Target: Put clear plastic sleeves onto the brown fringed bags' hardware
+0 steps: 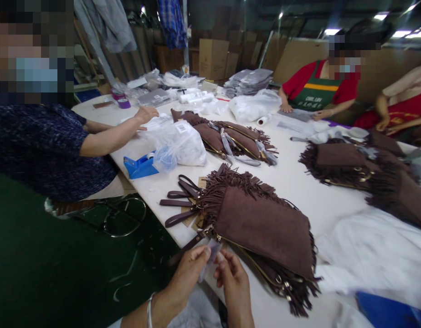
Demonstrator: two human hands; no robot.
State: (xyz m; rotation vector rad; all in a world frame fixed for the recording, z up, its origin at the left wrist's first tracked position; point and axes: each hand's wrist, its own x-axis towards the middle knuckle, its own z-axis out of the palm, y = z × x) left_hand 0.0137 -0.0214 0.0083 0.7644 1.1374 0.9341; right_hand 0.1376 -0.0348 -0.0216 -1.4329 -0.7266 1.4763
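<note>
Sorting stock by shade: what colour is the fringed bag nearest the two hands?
The fringed bag is dark brown, fringe included; the head view shows it best.

A brown fringed bag (265, 228) lies on a white table (299, 182). Just in front of the bag, the left hand (190, 271) and right hand (233, 280) pinch a small clear plastic sleeve (211, 254) between them. Left of the bag lie brown straps (179, 200). Beyond the bag, to the left, sits a blue tape dispenser (138, 166).
</note>
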